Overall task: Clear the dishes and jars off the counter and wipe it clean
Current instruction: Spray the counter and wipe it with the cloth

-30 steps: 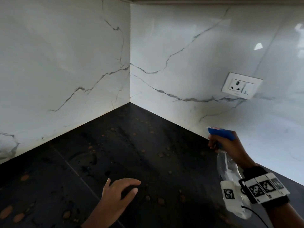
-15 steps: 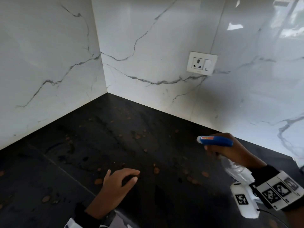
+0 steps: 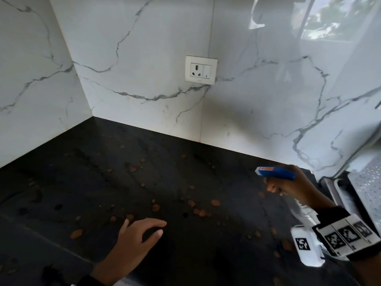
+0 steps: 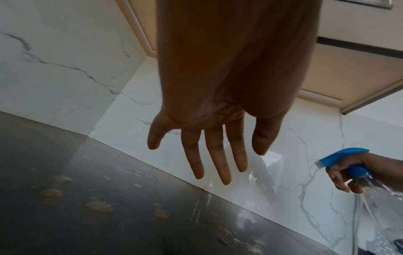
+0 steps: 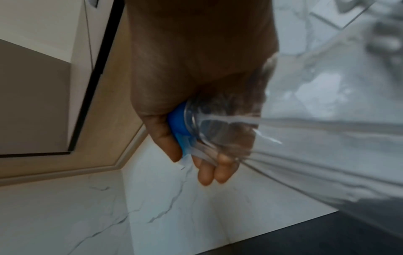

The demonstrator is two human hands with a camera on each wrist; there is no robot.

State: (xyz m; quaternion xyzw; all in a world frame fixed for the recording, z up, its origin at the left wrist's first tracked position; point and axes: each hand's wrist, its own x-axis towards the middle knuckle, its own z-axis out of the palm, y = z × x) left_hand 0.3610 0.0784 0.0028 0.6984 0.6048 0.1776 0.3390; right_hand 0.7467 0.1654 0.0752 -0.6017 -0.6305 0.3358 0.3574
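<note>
The black stone counter [image 3: 103, 182] fills the corner and is dotted with several brown stains [image 3: 215, 202]. My right hand [image 3: 288, 185] grips a clear spray bottle [image 3: 303, 209] with a blue trigger head [image 3: 276, 172], nozzle pointing left over the counter. The right wrist view shows the fingers curled round the blue neck [image 5: 177, 127] of the bottle [image 5: 305, 138]. My left hand [image 3: 140, 236] hovers over the counter's near part, fingers relaxed and spread, holding nothing. In the left wrist view the left hand [image 4: 216, 155] hangs open, with the spray bottle [image 4: 348, 162] at the right.
White marble walls meet in the corner behind the counter. A white socket with a switch [image 3: 201, 70] sits on the back wall. At the far right stands a perforated metal rack [image 3: 369, 182] beside a dark edge. Cabinets [image 4: 348, 77] hang overhead.
The view has swung right, so the socket now sits near the middle. My right hand with the bottle has shifted rightward along the counter. The left hand keeps its open pose.
</note>
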